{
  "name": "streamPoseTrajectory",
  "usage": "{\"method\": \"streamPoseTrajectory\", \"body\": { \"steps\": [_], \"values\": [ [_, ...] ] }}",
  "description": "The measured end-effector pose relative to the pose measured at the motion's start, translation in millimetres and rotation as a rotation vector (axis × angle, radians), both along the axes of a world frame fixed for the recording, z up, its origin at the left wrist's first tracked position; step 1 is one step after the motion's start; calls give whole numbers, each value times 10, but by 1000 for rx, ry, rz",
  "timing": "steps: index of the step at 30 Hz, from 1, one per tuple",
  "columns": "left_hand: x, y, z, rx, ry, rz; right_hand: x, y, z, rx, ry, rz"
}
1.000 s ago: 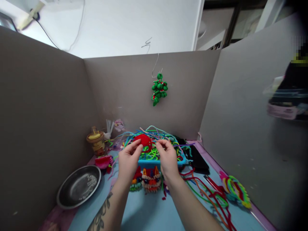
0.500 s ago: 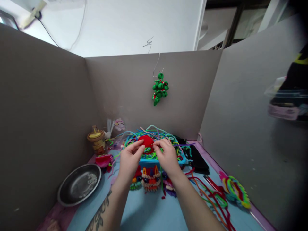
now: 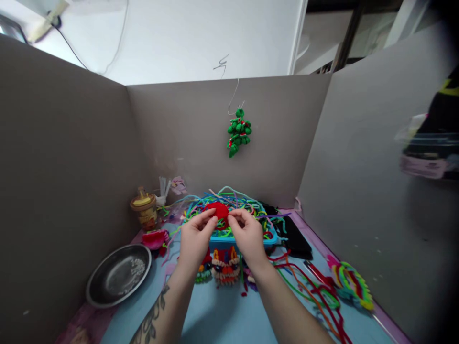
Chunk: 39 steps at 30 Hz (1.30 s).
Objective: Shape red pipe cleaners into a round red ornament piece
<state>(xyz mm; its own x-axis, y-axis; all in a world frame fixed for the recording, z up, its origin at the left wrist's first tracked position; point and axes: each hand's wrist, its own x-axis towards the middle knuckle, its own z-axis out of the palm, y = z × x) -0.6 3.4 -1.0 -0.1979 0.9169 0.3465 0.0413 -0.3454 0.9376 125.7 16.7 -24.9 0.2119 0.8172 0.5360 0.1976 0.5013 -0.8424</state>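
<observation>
Between my two hands is a red fuzzy piece (image 3: 218, 209), held up in front of a blue basket (image 3: 234, 244) heaped with coloured pipe cleaners (image 3: 224, 195). My left hand (image 3: 196, 235) pinches its left side between thumb and fingers. The fingertips of my right hand (image 3: 246, 234) are closed at its right edge. Its exact shape is partly covered by my fingers. Below my hands stand several small fuzzy figures, among them an orange and beige one (image 3: 225, 272) in the middle.
A metal bowl (image 3: 103, 282) with small pale bits is at left, near a brown cup (image 3: 145, 215). Red and orange pipe cleaners (image 3: 319, 291) lie at right beside a multicoloured loop (image 3: 355, 286). A green fuzzy ornament (image 3: 239, 131) hangs on the grey back panel (image 3: 179, 129).
My hands stay almost in place, shifting very slightly. The red piece has turned a little between my fingers, and my right fingertips sit closer against its edge.
</observation>
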Motion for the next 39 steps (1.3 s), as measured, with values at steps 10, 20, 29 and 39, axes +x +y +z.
{"method": "streamPoseTrajectory", "body": {
  "steps": [10, 20, 29, 39],
  "values": [
    [11, -40, 29, 14, -73, 23, -27, -36, 49, 166, -167, -112],
    [20, -26, -11, 13, -56, 6, -8, 6, 34, 113, -57, -39],
    [62, -63, 9, 70, 40, 89, -48, -16, 70, 24, -29, -15],
    [96, -114, -62, 179, 224, 159, -32, 2, 36, -69, 99, -17]
  ]
}}
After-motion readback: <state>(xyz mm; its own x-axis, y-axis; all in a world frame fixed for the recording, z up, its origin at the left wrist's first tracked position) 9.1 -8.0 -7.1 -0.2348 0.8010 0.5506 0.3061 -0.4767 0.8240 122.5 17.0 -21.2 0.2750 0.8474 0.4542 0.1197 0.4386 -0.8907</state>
